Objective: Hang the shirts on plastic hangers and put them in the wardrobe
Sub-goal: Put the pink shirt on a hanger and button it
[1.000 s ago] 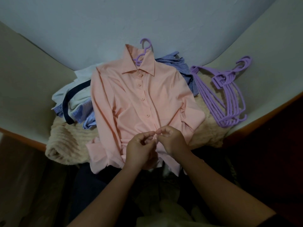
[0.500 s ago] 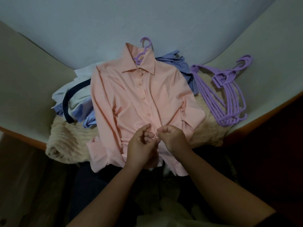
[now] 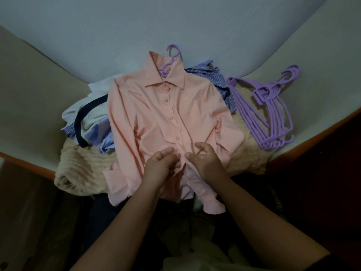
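1. A peach long-sleeved button-up shirt [image 3: 168, 122] is lying face up on a cream fluffy blanket [image 3: 82, 163], which is resting on a pale surface with an orange edge [image 3: 29, 106] that is meeting the blue-grey wall at its far side.
2. The shirt's collar is pointing toward the far edge by the wall, and its hem is hanging over the near edge, toward the person.
3. A lilac plastic hanger [image 3: 170, 60] is sitting inside the collar, its hook sticking out past the neck opening against the wall.
4. The left hand [image 3: 161, 166] is curling its fingers and pinching the left side of the shirt's front placket, low on the row of buttons.
5. The right hand [image 3: 203, 160] is gripping the opposite edge of the placket just beside the left, thumb and forefinger raised over the fabric; the two hands are almost touching.
6. The buttons above the hands are sitting closed; the front panels below the hands are lying apart.
7. A pile of other shirts, white, blue-checked and one with a navy band [image 3: 88, 122], is lying under the peach shirt's left side, and more blue-checked cloth [image 3: 214, 79] is showing beyond its right shoulder.
8. A stack of lilac plastic hangers [image 3: 273, 114] is lying near the right edge of the surface, apart from the shirt.
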Demonstrator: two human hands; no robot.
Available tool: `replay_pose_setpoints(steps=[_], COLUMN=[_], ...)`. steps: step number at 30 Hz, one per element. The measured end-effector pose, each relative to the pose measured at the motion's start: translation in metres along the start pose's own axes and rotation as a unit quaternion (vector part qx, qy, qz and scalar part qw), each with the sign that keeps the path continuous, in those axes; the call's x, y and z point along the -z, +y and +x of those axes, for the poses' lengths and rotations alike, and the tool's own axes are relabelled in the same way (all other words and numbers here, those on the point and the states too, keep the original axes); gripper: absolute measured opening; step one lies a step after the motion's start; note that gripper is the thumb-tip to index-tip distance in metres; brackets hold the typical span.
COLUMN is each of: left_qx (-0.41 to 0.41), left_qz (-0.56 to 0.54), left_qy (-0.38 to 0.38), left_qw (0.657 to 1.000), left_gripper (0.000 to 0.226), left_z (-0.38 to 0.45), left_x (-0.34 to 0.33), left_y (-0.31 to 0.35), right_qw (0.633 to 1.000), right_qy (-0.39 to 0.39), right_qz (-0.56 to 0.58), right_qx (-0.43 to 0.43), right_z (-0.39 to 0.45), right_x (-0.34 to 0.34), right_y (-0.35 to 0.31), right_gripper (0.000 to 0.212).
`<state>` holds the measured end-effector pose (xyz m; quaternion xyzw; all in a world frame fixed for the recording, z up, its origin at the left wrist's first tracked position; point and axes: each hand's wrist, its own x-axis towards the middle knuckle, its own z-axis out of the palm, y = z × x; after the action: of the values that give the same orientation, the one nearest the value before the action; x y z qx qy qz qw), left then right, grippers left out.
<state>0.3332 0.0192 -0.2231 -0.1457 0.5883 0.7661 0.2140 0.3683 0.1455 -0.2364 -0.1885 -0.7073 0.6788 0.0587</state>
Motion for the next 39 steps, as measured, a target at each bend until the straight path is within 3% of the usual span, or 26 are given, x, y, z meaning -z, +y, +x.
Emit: replay_pose_setpoints(steps=[4,7,10,15,19,21,24,26,28,30,32,35,39], left_qx=[-0.029,-0.055,-0.091,-0.162,-0.186,-0.162,-0.08,-0.035,-0.008,0.011,0.03,0.036,0.034], left_qz=[-0.012,0.008,0.107,0.312,0.426,0.392,0.233,0.115,0.005,-0.055,-0.067,-0.066,-0.055], left_qy=[-0.032,-0.056,-0.059,-0.054,0.007,0.025,0.033,0.021,-0.006,-0.04,-0.052,-0.052,-0.033], left_qw=[0.999,0.997,0.988,0.935,0.885,0.905,0.969,0.992,1.0,0.998,0.996,0.996,0.997], left_gripper=[0.027,0.036,0.04,0.041,0.023,0.02,0.022,0.028,0.031,0.025,0.026,0.038,0.038], left_z=[0.006,0.008,0.007,0.01,0.011,0.01,0.008,0.005,-0.001,-0.007,-0.01,-0.009,-0.013], left_x=[-0.002,-0.002,0.002,0.019,0.026,0.025,0.021,0.018,0.014,0.01,0.008,0.008,0.008], left_y=[0.014,0.014,0.009,-0.004,-0.008,-0.006,-0.001,0.003,0.008,0.012,0.012,0.01,0.015], right_qw=[0.995,0.997,0.996,0.996,0.989,0.984,0.96,0.939,0.929,0.937,0.956,0.982,0.99], right_qy=[-0.07,-0.023,0.026,0.045,0.026,0.034,0.003,-0.04,-0.13,-0.201,-0.214,-0.174,-0.083], right_qz=[-0.025,-0.017,0.01,-0.059,-0.108,-0.075,0.134,0.226,0.268,0.223,0.147,0.028,-0.002], right_qx=[-0.073,-0.078,-0.084,-0.055,-0.102,-0.161,-0.245,-0.258,-0.22,-0.178,-0.133,-0.074,-0.111], right_z=[0.005,0.015,0.029,0.04,0.042,0.039,0.031,0.028,0.021,0.012,0.005,0.004,0.011], right_x=[0.001,0.002,0.004,0.014,0.015,0.012,0.006,0.004,0.003,0.0,-0.003,-0.006,0.001], right_y=[-0.001,-0.009,-0.019,-0.025,-0.023,-0.023,-0.019,-0.018,-0.016,-0.017,-0.018,-0.018,-0.019], right_gripper=[0.026,0.004,0.013,0.009,0.032,0.049,0.047,0.045,0.045,0.039,0.054,0.073,0.061])
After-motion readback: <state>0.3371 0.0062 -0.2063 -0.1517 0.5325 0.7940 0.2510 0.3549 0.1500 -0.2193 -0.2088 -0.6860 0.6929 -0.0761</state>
